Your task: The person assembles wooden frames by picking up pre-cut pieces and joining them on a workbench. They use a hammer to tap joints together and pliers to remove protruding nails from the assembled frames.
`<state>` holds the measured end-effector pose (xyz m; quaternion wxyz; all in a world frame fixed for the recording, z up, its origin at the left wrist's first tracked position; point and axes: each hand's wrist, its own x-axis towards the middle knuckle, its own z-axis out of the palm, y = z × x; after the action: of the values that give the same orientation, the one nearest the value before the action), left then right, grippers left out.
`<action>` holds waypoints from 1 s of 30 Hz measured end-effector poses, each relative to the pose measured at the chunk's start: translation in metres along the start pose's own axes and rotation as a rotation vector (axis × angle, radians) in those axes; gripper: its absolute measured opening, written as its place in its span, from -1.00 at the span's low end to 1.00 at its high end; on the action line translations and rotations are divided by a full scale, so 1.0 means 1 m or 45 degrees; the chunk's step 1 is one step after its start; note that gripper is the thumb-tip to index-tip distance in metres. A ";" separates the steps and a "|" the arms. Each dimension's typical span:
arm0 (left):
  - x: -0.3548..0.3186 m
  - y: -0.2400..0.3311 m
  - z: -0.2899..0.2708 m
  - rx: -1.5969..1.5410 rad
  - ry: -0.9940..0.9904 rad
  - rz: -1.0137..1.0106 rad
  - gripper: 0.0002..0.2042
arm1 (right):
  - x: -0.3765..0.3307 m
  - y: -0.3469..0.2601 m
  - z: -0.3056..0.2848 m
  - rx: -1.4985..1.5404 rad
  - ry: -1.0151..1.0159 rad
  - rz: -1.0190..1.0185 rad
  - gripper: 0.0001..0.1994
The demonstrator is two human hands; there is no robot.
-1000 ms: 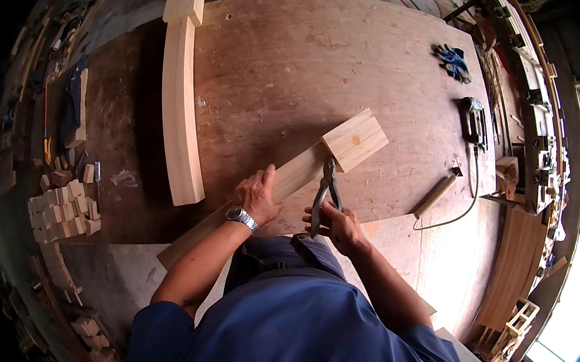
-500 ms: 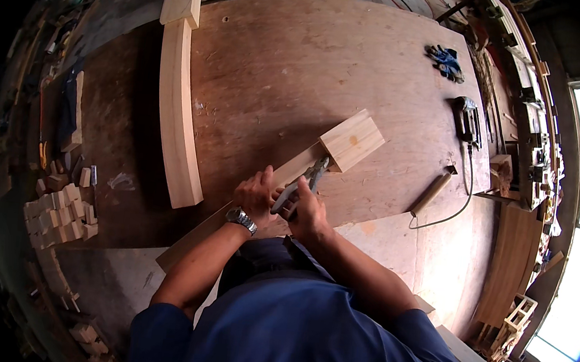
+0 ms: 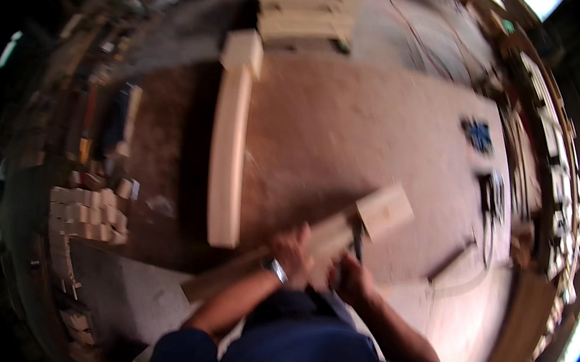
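A wooden post [image 3: 332, 235] with a thicker block [image 3: 385, 212] at its far right end lies slantwise before me. My left hand [image 3: 291, 253], with a metal watch at the wrist, is closed over the post's middle. My right hand [image 3: 352, 279] is closed around dark pliers [image 3: 358, 241]. Their head reaches up to the near left side of the block, against or close to the joint with the post. Motion blur hides the jaws and most of the handles. A second post [image 3: 230, 154] with a block [image 3: 243, 54] at its far end lies farther left.
On the wooden worktable [image 3: 309, 123], blue gloves [image 3: 477, 135] and a dark corded power tool [image 3: 492, 195] lie at the right. A roller-like tool [image 3: 453, 264] is nearer. Small wood blocks [image 3: 88, 214] are piled at the left. Stacked boards [image 3: 306, 15] stand beyond the table.
The whole view has shifted, and surroundings appear lower and further right. The right hand with the pliers has moved away from the left hand, and the pliers now point more upright.
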<state>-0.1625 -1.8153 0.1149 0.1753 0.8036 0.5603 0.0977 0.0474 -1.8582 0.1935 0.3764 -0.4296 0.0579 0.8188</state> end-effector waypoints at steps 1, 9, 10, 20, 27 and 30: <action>0.003 0.006 -0.014 0.025 -0.048 0.011 -0.01 | -0.005 -0.010 -0.012 0.036 0.029 0.088 -0.62; 0.006 0.012 -0.040 -0.117 -0.037 0.001 -0.13 | -0.029 -0.082 -0.056 -0.402 -0.041 0.510 -0.58; 0.006 0.013 -0.041 -0.112 -0.073 -0.013 -0.13 | -0.030 -0.086 -0.058 -0.433 -0.044 0.531 -0.57; 0.004 0.014 -0.036 -0.118 -0.017 -0.030 -0.16 | -0.086 -0.159 -0.126 -1.346 0.181 0.546 -0.61; 0.003 0.015 -0.033 -0.183 -0.006 -0.027 -0.22 | -0.077 -0.081 -0.140 -0.662 0.252 0.337 -0.71; 0.002 0.012 -0.024 -0.178 0.012 -0.049 -0.17 | -0.094 -0.067 -0.099 -0.937 0.241 0.273 -0.62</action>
<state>-0.1598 -1.8129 0.1422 0.2300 0.7779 0.5684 0.1370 0.1905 -1.9055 0.2172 0.1026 -0.6008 -0.1604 0.7764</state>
